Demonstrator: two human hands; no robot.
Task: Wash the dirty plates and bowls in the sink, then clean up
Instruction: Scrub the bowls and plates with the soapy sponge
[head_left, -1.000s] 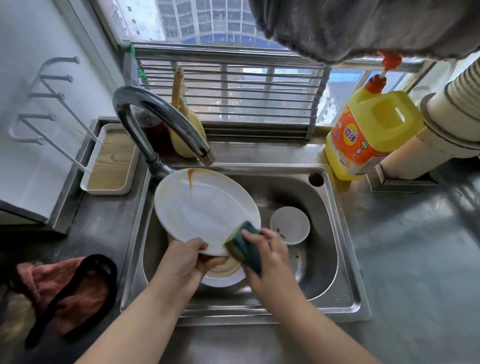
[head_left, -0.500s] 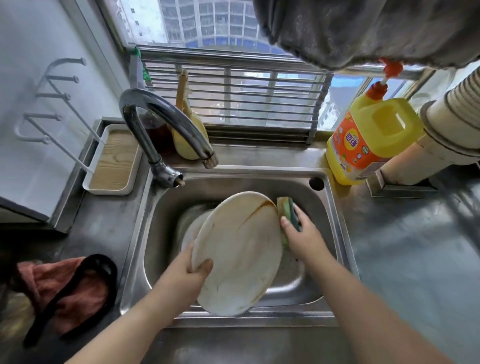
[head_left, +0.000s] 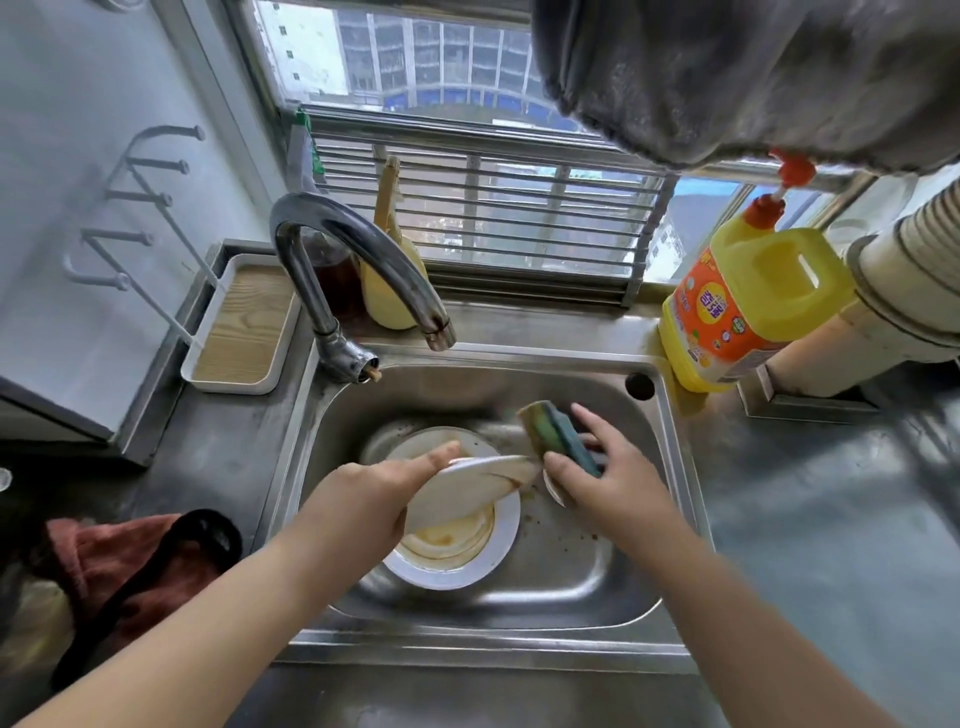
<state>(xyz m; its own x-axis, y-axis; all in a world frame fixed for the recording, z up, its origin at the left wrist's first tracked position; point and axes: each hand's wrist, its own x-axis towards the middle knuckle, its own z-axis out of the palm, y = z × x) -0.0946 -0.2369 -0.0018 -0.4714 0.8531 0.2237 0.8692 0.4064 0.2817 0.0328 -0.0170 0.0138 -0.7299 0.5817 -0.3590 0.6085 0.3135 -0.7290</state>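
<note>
We see the left hand (head_left: 363, 499) clamping a tilted plate (head_left: 467, 493) by its rim over the sink (head_left: 670, 467); the right hand (head_left: 608, 478) pinches the sponge (head_left: 558, 434). Stiff, slippery, breakable: we would hold the rim.

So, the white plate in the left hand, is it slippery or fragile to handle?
Probably slippery: the plate shows greasy brown streaks. It looks rigid and ceramic, so likely breakable against the steel sink. The left hand holds it tilted by one edge.

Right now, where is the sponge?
The sponge is over the sink, right of centre, gripped in the right hand beside the tilted plate that the left hand holds.
</note>
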